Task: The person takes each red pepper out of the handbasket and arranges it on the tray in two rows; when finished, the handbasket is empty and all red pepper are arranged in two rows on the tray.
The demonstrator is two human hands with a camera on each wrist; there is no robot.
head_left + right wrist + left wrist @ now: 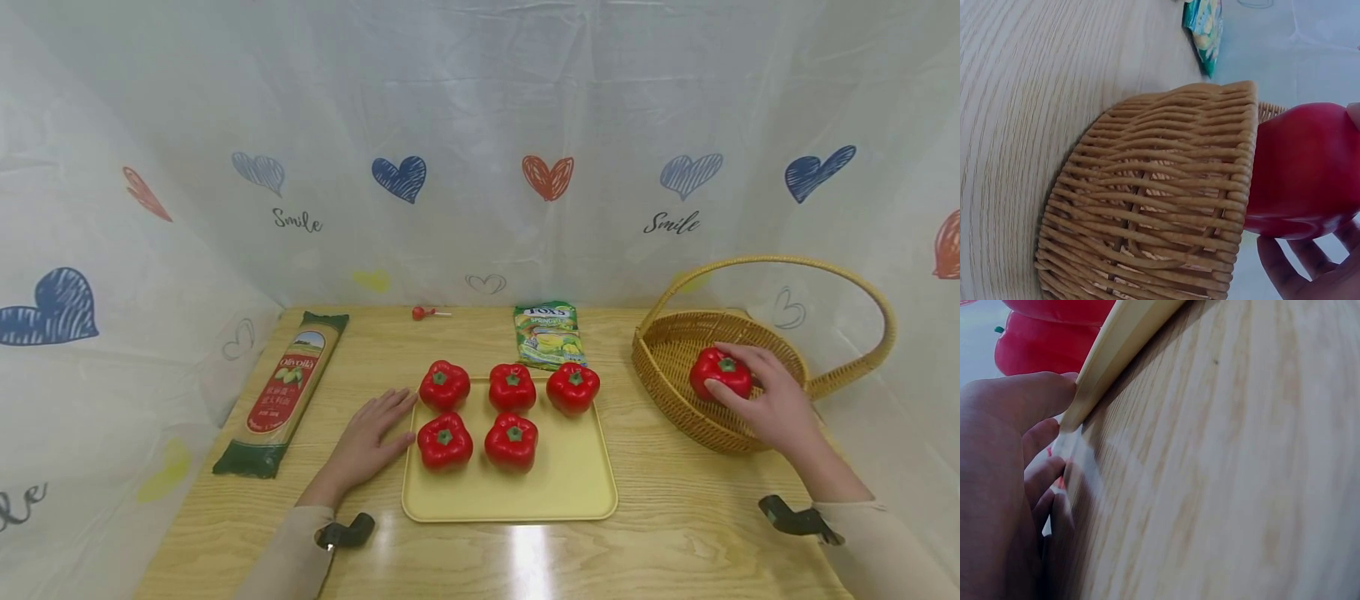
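My right hand [780, 400] grips a red bell pepper [722, 375] at the wicker basket [663, 400]; in the right wrist view the pepper [1310, 169] shows above the basket's woven rim [1244, 162]. Thumb and fingers lie on opposite sides of it. My left hand [367, 442] lies beside the yellow tray [540, 496], its fingers fairly straight. In the left wrist view the thumb [1047, 394] touches the tray's edge [1110, 356]. On the tray stand several more red bell peppers [512, 442] in two rows, stems up.
Left of the tray lies a long pasta packet [288, 383]. A red lollipop [420, 313] and a green candy bag [550, 335] are behind the tray. The basket's tall handle [780, 260] arches over it. A white curtain with printed hearts surrounds the wooden table [660, 533].
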